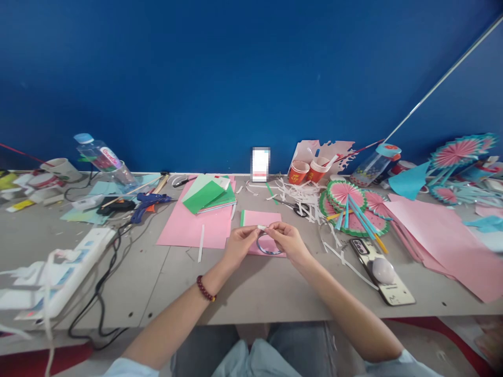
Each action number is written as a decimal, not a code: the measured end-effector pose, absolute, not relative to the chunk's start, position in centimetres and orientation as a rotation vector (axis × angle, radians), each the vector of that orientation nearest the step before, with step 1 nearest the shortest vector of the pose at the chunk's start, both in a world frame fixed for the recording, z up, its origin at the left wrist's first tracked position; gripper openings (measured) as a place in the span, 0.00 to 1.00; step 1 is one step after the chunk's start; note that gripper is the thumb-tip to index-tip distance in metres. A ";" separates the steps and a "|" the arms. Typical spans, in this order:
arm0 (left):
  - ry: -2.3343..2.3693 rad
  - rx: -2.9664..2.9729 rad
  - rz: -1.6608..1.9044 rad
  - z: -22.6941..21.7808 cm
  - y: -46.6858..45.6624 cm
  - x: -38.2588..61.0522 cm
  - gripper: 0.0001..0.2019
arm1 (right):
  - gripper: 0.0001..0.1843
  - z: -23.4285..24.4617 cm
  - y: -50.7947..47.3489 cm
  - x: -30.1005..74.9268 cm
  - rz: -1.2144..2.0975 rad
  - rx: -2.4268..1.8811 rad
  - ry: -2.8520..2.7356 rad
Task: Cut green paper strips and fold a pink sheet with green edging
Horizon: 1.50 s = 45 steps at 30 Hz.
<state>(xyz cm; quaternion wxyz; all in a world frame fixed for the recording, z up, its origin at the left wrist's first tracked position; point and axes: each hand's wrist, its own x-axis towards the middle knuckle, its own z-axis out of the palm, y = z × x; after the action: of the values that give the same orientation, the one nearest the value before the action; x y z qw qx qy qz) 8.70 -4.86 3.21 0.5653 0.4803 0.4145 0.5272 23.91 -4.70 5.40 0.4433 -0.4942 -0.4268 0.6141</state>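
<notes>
Over a pink sheet with a green edge (261, 217), my two hands meet with thumbs and fingers pinched. Between the fingertips shows a small white piece, perhaps a tape end (261, 227). My left hand (240, 245) is closed on its left side. My right hand (288, 242) is closed too, by a thin, dark-patterned ring that looks like a nearly used tape roll (269, 253). The ring hangs below the fingers. Whether the white piece joins the ring is hidden.
Green and white cards (208, 196) lie on pink paper left. A glue gun (147, 206) and power strip (74, 272) sit further left. White paper scraps (302, 191), black scissors (302, 210), folded paper fans (348, 201), red cups (298, 172) and a phone (387, 277) are right.
</notes>
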 end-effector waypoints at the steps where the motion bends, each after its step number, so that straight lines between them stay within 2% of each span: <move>1: 0.969 1.137 1.241 3.2 -4.8 8.7 0.15 | 0.22 5.4 -4.7 23.9 1.524 -1.225 -1.060; 45: 1.009 1.228 1.244 3.9 -5.0 8.8 0.12 | 0.22 5.7 -4.9 24.0 1.487 -1.265 -1.084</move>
<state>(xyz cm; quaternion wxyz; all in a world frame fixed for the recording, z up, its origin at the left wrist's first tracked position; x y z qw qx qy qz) 8.78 -4.98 3.85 0.5326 0.5149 0.4232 0.5216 24.00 -4.94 5.72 0.4390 -0.5090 -0.4362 0.5983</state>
